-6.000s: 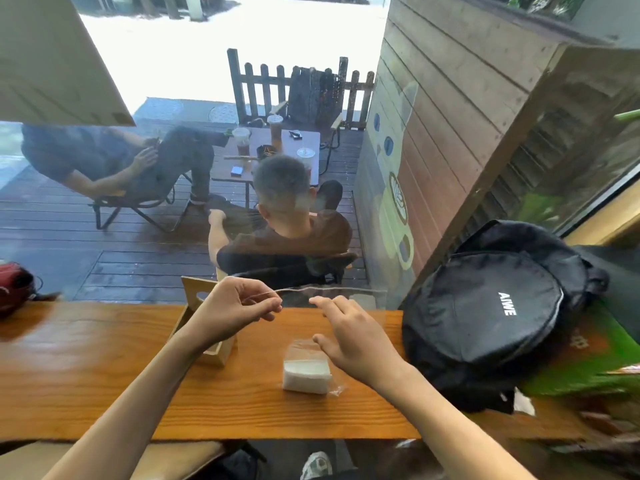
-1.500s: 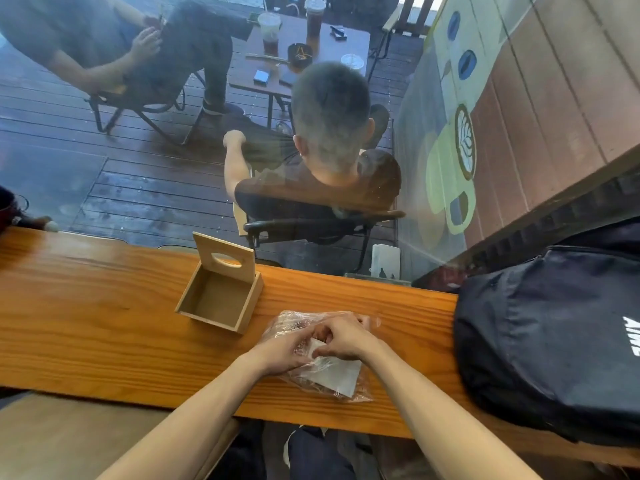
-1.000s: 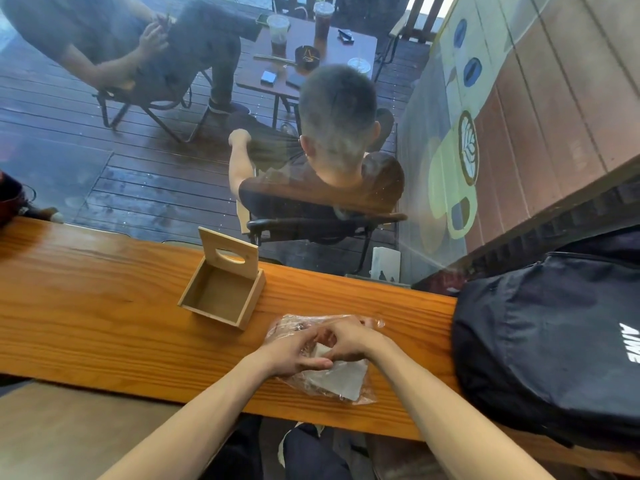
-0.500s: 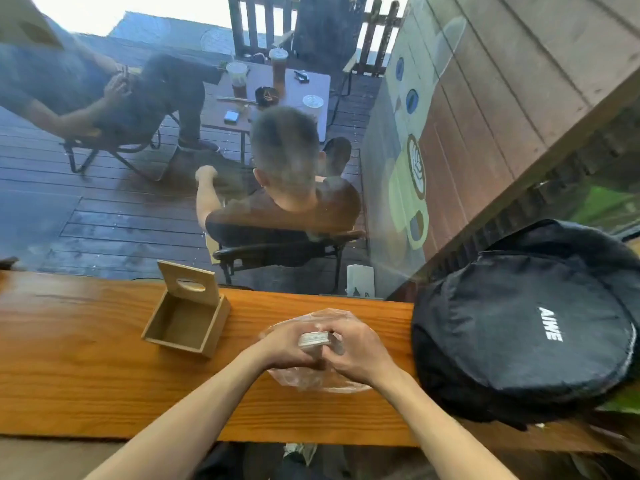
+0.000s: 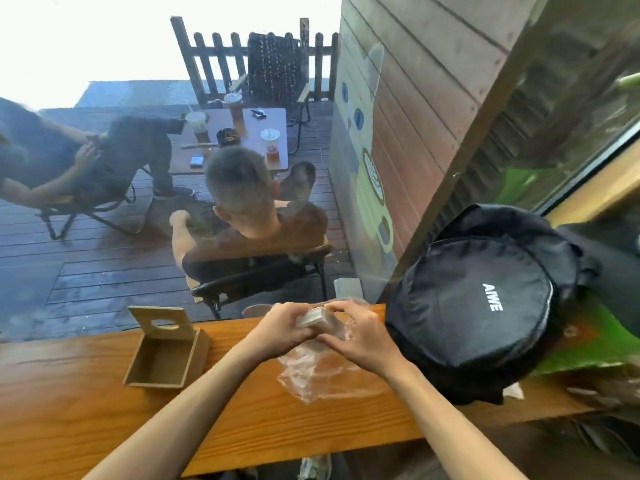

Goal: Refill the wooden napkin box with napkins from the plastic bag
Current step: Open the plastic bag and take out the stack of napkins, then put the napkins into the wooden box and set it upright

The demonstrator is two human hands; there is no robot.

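Observation:
The wooden napkin box [image 5: 162, 362] stands open on the counter at the left, its slotted lid tilted up at the back, nothing visible inside. To its right, both hands hold a stack of white napkins [image 5: 316, 319] lifted above the counter. My left hand [image 5: 282, 329] grips the stack's left side and my right hand [image 5: 360, 336] its right side. The clear plastic bag [image 5: 311, 372] hangs crumpled below the stack and lies on the wood, still partly wrapped around the napkins.
A big black backpack [image 5: 485, 306] sits on the counter just right of my right hand. The wooden counter [image 5: 69, 410] runs along a window. Beyond the glass, people sit on chairs at a small table with drinks [image 5: 235, 133].
Both hands have lifted the napkin stack up off the counter, and the bag now trails below it. The view has tilted upward.

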